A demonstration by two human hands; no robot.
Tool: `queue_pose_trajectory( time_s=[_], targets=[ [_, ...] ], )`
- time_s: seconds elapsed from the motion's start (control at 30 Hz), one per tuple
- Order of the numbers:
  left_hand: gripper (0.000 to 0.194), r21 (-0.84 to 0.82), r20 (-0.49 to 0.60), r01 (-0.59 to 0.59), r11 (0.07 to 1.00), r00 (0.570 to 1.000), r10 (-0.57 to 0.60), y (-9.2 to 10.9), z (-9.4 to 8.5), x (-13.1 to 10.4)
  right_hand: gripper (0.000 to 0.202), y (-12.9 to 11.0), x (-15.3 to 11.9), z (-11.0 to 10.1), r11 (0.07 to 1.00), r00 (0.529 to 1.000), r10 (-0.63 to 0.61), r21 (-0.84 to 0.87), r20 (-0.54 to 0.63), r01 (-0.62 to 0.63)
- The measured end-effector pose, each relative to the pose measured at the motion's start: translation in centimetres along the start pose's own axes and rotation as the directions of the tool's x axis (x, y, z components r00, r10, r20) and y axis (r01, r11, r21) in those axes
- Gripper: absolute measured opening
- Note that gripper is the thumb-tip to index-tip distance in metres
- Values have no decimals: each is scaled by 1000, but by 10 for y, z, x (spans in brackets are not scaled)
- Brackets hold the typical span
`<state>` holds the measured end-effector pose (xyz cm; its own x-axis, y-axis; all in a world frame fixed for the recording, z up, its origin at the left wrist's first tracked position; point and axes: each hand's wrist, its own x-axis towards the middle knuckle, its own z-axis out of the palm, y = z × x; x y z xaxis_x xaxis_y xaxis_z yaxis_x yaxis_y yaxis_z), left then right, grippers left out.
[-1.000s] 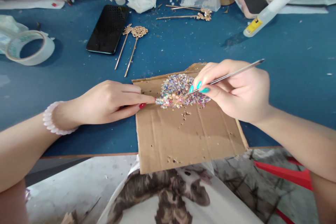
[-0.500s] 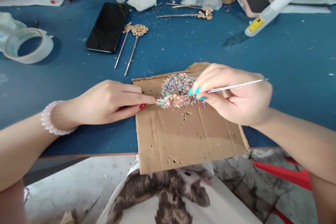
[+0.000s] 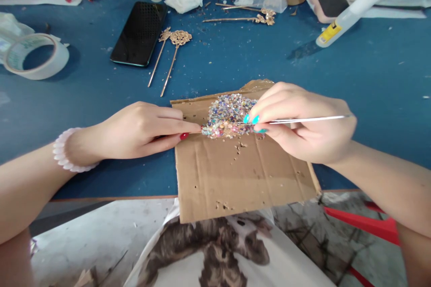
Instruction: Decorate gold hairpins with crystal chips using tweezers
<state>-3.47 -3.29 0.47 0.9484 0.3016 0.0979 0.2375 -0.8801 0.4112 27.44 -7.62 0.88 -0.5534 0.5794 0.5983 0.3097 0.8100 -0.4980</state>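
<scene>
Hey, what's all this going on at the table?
Someone is doing fine handwork over a pile of small beads on a piece of cardboard. The left hand pinches the thin stem of a beaded ornament. The right hand holds a slim metal tool, its tip at the ornament; whether it touches is too small to tell. Two gold pins lie beyond, beside a black phone.

The blue bench point(image 3: 242, 58) carried cardboard point(image 3: 242, 175) under the right fingers point(image 3: 269, 108). Beyond the left fingers point(image 3: 173, 126) lay two hairpins point(image 3: 181, 37) and a black phone point(image 3: 139, 33), a tape roll point(image 3: 47, 71) farther left.
</scene>
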Motion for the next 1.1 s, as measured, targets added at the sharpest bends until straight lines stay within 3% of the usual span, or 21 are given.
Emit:
queue_pose_trajectory(
  time_s=[1.1],
  targets=[
    [38, 12, 17, -4, 1000, 1000, 4, 1, -1, 0, 16, 0, 0, -1, 997, 998, -67, 22, 4, 67]
  ],
)
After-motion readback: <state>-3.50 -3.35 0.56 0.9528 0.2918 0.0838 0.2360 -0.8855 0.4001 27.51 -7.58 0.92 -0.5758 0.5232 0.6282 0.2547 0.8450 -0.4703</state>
